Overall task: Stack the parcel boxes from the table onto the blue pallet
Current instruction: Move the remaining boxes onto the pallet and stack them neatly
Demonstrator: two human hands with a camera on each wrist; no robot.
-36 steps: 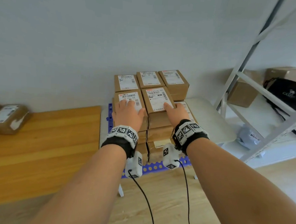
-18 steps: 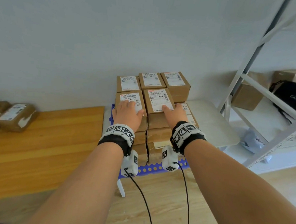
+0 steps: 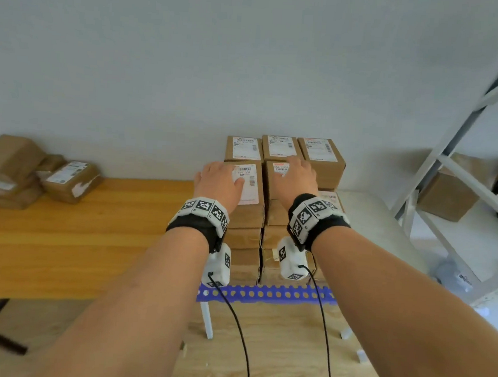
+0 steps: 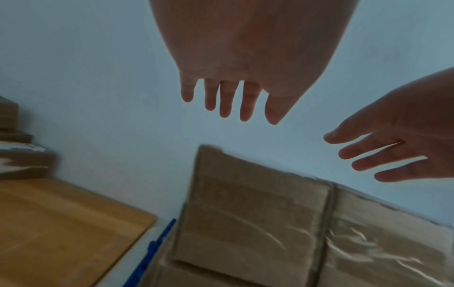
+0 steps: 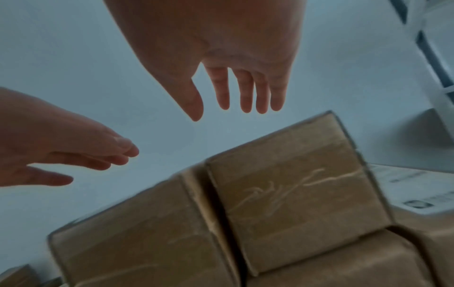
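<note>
Brown parcel boxes with white labels stand stacked on the blue pallet (image 3: 264, 294). My left hand (image 3: 219, 180) hovers flat above the front left top box (image 3: 250, 194), fingers straight and holding nothing. My right hand (image 3: 296, 173) hovers above the front middle top box (image 3: 277, 187), fingers spread and empty. In the left wrist view my left hand (image 4: 233, 104) hangs clear above the box top (image 4: 253, 213). In the right wrist view my right hand (image 5: 240, 101) is likewise lifted off the boxes (image 5: 294, 184). More parcels (image 3: 70, 180) lie on the wooden table (image 3: 78, 236) at the far left.
The pallet sits on a small white table (image 3: 379, 225) against the wall. A grey metal shelf rack (image 3: 452, 177) with a cardboard box and a black bag stands at the right. Cables run from both wrist cameras down over the wooden floor.
Both hands have lifted off the top boxes and moved slightly left and up. The view has swung left, so more parcels on the wooden table show.
</note>
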